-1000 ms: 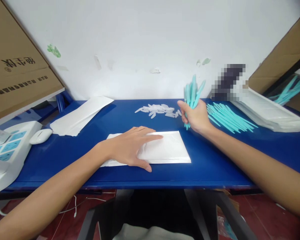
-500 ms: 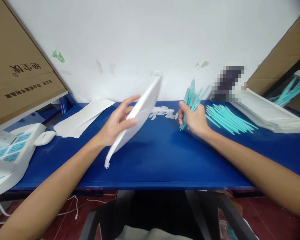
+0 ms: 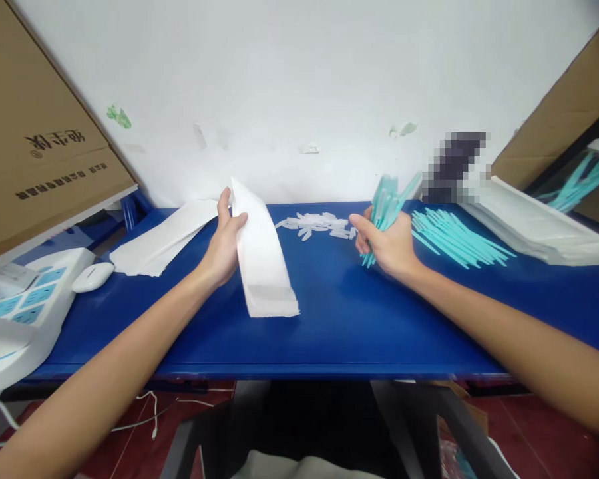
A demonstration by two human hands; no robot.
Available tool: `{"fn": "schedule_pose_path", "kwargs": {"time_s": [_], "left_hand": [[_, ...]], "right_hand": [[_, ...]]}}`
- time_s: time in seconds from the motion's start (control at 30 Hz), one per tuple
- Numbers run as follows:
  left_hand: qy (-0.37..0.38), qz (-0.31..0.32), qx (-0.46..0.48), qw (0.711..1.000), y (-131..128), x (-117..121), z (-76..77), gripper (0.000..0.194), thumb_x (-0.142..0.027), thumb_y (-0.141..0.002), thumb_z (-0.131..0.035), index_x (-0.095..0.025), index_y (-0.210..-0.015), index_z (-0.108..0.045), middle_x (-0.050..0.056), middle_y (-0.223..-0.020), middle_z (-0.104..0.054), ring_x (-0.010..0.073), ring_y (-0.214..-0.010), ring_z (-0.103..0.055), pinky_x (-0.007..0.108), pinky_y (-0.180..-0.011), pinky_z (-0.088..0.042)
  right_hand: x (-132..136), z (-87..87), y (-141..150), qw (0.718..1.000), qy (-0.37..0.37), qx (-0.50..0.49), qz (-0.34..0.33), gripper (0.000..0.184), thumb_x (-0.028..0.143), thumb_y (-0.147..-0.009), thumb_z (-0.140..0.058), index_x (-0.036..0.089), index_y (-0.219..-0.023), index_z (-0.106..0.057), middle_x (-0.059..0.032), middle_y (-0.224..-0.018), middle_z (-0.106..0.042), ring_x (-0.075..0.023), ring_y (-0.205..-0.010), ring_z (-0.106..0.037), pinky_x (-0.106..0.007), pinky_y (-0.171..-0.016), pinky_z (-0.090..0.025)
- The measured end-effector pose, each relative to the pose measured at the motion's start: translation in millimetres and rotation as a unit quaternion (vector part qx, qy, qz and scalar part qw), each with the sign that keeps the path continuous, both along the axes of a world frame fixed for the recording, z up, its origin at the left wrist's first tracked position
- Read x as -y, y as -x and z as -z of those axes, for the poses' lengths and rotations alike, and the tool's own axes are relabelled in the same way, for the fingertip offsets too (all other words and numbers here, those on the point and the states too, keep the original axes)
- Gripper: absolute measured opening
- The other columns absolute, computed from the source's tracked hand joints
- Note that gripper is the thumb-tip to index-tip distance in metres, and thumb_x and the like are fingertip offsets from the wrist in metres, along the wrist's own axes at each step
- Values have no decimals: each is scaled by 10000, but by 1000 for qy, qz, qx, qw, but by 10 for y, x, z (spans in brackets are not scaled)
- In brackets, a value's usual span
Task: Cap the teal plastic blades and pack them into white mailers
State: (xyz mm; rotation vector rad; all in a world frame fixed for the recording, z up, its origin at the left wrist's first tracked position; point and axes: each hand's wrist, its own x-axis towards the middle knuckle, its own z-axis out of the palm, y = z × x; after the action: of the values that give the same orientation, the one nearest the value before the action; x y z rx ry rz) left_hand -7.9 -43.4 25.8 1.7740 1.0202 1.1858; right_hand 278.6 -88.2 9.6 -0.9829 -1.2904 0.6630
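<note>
My left hand (image 3: 224, 243) grips a long white paper bag (image 3: 265, 249) by its left edge, thumb on the near face. The bag hangs tilted over the table, its folded end low and toward me. In my right hand (image 3: 387, 239) is a bunch of thin teal plastic sticks (image 3: 387, 199), held upright in closed fingers; what kind of tool they are I cannot tell. More teal sticks (image 3: 462, 239) lie in a row just right of that hand. Between the hands, small translucent white pieces (image 3: 319, 223) lie scattered at the back of the table.
On the left are flat white paper bags (image 3: 162, 239), a white rounded case (image 3: 92, 277), a white power strip (image 3: 54, 319) and a cardboard box (image 3: 50, 146). A stack of white bags (image 3: 544, 226) lies at right. The blue table (image 3: 329, 339) meets a white wall (image 3: 289, 86).
The paper bag in my left hand has turned from nearly edge-on to face me, its lower end swinging right. My right hand's bunch of sticks has shifted slightly.
</note>
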Motion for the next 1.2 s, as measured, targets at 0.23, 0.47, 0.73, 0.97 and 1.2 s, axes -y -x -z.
{"fn": "schedule_pose_path", "kwargs": {"time_s": [0.23, 0.47, 0.73, 0.97, 1.2], "left_hand": [[-109, -86, -258, 956, -10, 177, -66, 620, -288, -941, -390, -238, -1559, -408, 57, -918, -693, 281, -870, -667, 443, -875, -519], [-139, -84, -515, 842, -130, 379, -188, 585, -510, -980, -339, -197, -1329, -688, 78, -718, -712, 333, -790, -706, 434, -750, -511], [-88, 4, -598, 797, -45, 418, -254, 704, -680, -994, -289, -222, -1362, -676, 135, -1016, -776, 382, -1041, -707, 467, -859, -523], [-89, 5, -604, 792, -17, 440, -299, 687, -703, -974, -333, -230, -1229, -760, 119, -859, -767, 373, -924, -721, 463, -803, -524], [-263, 93, -469, 838, -43, 399, -198, 582, -578, -988, -458, -194, -1388, -637, 132, -1208, -726, 339, -1209, -616, 495, -1037, -465]], "right_hand": [[-20, 30, -32, 999, -1, 46, 24, 366, 485, -785, -816, 233, -676, -574, 16, -489, -578, -187, -471, -618, -393, -597, -588], [-42, 57, -55, 996, 27, 71, 38, 324, 417, -803, -794, 244, -703, -540, 41, -450, -527, -169, -392, -538, -354, -470, -479], [-91, 125, -98, 993, 57, 96, 45, 363, 405, -727, -830, 239, -756, -509, 57, -556, -502, -119, -456, -454, -302, -426, -391], [-67, 87, -62, 998, 46, 36, 24, 389, 450, -713, -847, 231, -778, -531, 70, -550, -500, -97, -406, -426, -272, -382, -337], [-73, 20, -84, 998, 21, 50, 32, 530, 625, -867, -681, 228, -560, -510, -3, -464, -531, -160, -483, -599, -336, -607, -578]]}}
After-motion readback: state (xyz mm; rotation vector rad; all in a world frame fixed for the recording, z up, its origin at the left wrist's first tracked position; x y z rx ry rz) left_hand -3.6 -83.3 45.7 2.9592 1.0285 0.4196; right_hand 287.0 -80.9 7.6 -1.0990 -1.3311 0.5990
